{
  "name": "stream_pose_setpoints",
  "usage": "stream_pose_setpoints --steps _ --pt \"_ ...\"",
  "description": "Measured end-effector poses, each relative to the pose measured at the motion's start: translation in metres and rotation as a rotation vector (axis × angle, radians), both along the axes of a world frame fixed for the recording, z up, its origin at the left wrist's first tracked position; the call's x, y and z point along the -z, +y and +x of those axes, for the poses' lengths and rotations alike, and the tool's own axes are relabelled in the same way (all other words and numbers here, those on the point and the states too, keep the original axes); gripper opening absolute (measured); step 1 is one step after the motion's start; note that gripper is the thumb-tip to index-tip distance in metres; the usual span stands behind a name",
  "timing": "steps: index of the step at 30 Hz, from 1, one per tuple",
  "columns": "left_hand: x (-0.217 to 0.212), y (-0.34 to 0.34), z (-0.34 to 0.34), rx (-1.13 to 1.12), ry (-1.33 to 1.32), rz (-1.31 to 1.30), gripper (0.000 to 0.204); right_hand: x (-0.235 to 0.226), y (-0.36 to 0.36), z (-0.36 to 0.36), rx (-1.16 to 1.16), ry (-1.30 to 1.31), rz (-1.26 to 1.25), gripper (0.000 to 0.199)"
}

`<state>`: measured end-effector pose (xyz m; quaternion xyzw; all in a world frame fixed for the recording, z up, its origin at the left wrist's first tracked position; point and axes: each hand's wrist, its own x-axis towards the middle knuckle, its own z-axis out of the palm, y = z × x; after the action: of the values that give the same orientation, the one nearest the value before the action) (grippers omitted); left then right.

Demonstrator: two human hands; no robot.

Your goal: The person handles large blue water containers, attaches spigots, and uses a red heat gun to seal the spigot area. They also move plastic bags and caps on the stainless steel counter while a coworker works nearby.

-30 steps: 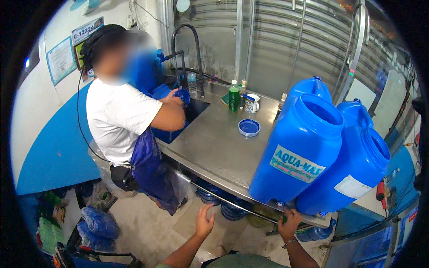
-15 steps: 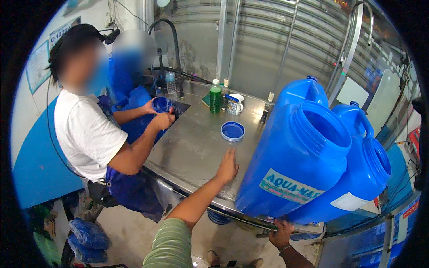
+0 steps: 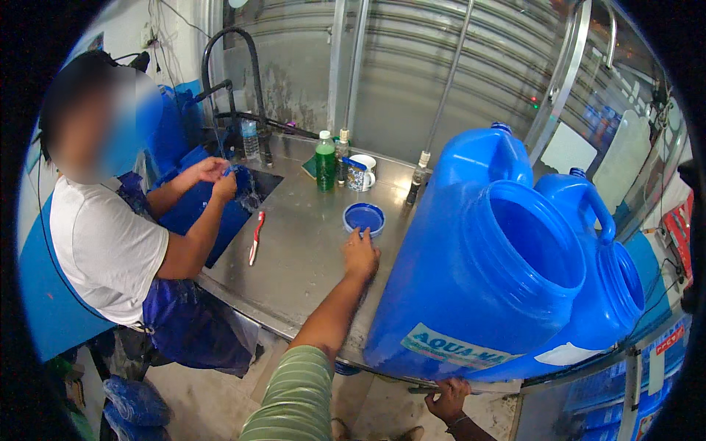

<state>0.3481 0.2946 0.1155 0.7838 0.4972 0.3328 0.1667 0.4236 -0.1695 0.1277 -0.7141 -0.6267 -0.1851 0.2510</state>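
My left hand point(image 3: 360, 256), in a green sleeve, reaches over the steel counter point(image 3: 301, 275). Its fingers are stretched forward and slightly apart. The fingertips meet the near rim of a round, shallow blue lid point(image 3: 364, 217) lying on the metal. At the counter's front edge, below a big blue jug point(image 3: 471, 272), my right hand point(image 3: 448, 400) curls its fingers onto the edge. A co-worker's hands point(image 3: 217, 176) are at the sink opening, around a small blue thing that I cannot make out. Between the co-worker and my left arm lies a red-and-white toothbrush point(image 3: 257, 237).
A second blue jug point(image 3: 588, 272) stands behind the first, filling the right side. Farther back are a green bottle point(image 3: 325, 163), a patterned mug point(image 3: 360, 175) and a clear bottle point(image 3: 251, 140). A black hose tap point(image 3: 257, 73) arches over the sink. The co-worker point(image 3: 110, 228) stands at left.
My left hand has moved forward to the lid's rim. The co-worker has laid the red brush on the counter and shifted both hands over the sink. The view has swung right.
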Motion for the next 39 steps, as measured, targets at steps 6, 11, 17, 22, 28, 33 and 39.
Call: stream_pose_setpoints --steps 6,11,17,22,28,33,39 --pt "-0.054 -0.027 0.006 0.509 -0.234 -0.015 0.051 0.045 -0.026 0.017 0.021 -0.052 -0.085 0.047" --pt "-0.101 -0.06 -0.047 0.405 -0.283 0.096 0.05 0.025 -0.006 0.006 -0.001 -0.065 0.004 0.036" --pt "-0.096 -0.135 -0.117 0.293 -0.297 0.054 0.045 0.031 -0.011 0.01 0.007 -0.124 -0.009 0.048" --pt "-0.085 -0.219 -0.184 0.203 -0.231 0.037 0.034 0.051 -0.016 0.016 0.045 -0.099 -0.012 0.053" --pt "-0.033 -0.316 -0.24 -0.099 -0.409 -0.068 0.027 0.042 -0.012 0.009 0.056 -0.105 -0.041 0.057" --pt "-0.022 -0.373 -0.261 -0.063 -0.424 -0.195 0.03 0.03 -0.009 0.006 0.087 0.085 -0.204 0.059" --pt "-0.034 -0.394 -0.26 -0.034 -0.479 -0.217 0.026 0.036 -0.012 0.006 0.05 -0.066 0.028 0.056"
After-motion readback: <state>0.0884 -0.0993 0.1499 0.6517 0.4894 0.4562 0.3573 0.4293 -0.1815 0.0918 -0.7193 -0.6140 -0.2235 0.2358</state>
